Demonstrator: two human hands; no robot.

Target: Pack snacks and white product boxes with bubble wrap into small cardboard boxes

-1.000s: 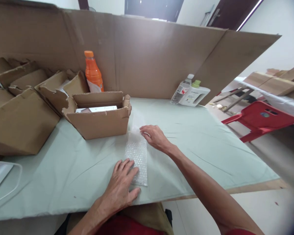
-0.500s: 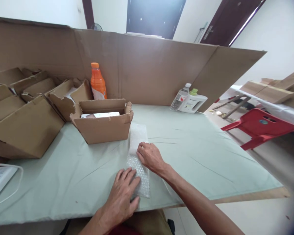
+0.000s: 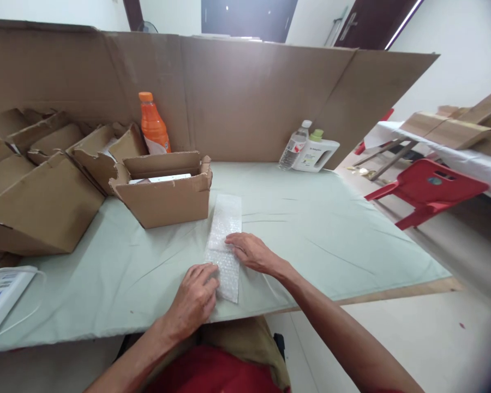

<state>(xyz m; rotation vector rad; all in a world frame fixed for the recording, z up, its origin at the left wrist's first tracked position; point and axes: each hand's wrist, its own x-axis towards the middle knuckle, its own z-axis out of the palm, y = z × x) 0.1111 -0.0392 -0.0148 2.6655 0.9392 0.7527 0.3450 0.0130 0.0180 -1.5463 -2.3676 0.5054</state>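
Both hands are pressing a strip of bubble wrap (image 3: 224, 240) flat on the worktop (image 3: 311, 229): left hand (image 3: 194, 297) is lying on its near end, fingers (image 3: 207, 273) together and flat, clamped on nothing; right hand (image 3: 249, 252) is resting across the strip's middle, fingers (image 3: 233, 240) loosely together, palm down. Just beyond the fingers and to their left an open cardboard box (image 3: 163, 194) is sitting, nearly touching the strip's far end; further left more torn boxes (image 3: 41, 180) are crowding that side. An orange bottle (image 3: 153, 124) is standing behind the box; a clear water bottle (image 3: 292, 147) and white jug (image 3: 316, 157) are standing well apart to the far right against the cardboard screen (image 3: 245, 93). Compared with half a second ago, the right hand is sitting a little nearer along the strip and the left hand has slid back toward the near end. The worktop's near edge is lying just under the left fingers; right of the right fingers open cloth is stretching to the worktop edge.
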